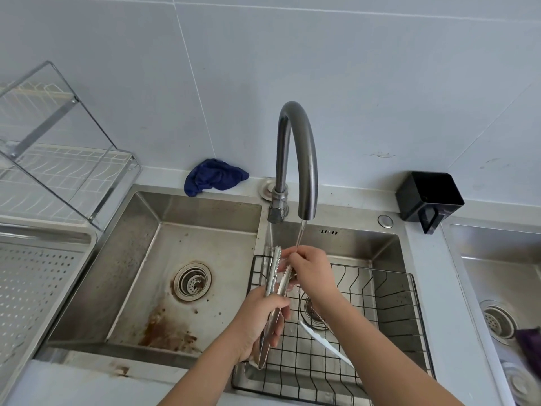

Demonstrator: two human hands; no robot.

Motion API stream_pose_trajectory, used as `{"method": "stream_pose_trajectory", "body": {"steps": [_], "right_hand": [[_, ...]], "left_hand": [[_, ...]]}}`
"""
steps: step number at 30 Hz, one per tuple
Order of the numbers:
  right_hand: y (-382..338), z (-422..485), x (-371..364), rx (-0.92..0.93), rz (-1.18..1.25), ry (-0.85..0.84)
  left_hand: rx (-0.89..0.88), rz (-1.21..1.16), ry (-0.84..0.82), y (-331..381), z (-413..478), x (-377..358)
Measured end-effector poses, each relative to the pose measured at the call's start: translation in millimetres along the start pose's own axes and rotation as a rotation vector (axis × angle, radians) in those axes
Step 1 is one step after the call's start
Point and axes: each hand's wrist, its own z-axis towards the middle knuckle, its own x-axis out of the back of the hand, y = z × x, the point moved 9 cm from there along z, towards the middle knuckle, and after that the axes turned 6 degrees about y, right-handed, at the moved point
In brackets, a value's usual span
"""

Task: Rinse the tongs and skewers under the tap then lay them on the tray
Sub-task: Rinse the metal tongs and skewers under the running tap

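My left hand grips the handle end of the metal tongs, which point up and away over the right sink basin. The tongs' toothed tips reach up toward the tap, and a thin stream of water runs from its spout. My right hand is closed around one toothed arm of the tongs, right under the stream. At the far left lies the perforated steel tray. I cannot make out any skewers.
A black wire basket sits in the right basin with a white utensil lying in it. The left basin is stained with rust. A dish rack stands at the back left, a blue cloth behind the sink, a black box at right.
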Motion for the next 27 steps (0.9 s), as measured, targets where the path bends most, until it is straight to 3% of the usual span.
{"method": "stream_pose_trajectory", "body": {"steps": [20, 27], "right_hand": [[16, -2, 7, -0.130, 0.286, -0.016], [10, 2, 15, -0.090, 0.355, 0.084]], "left_hand": [[-0.255, 0.505, 0.159, 30, 13, 28], [-0.137, 0.302, 0.129, 32, 20, 31]]}}
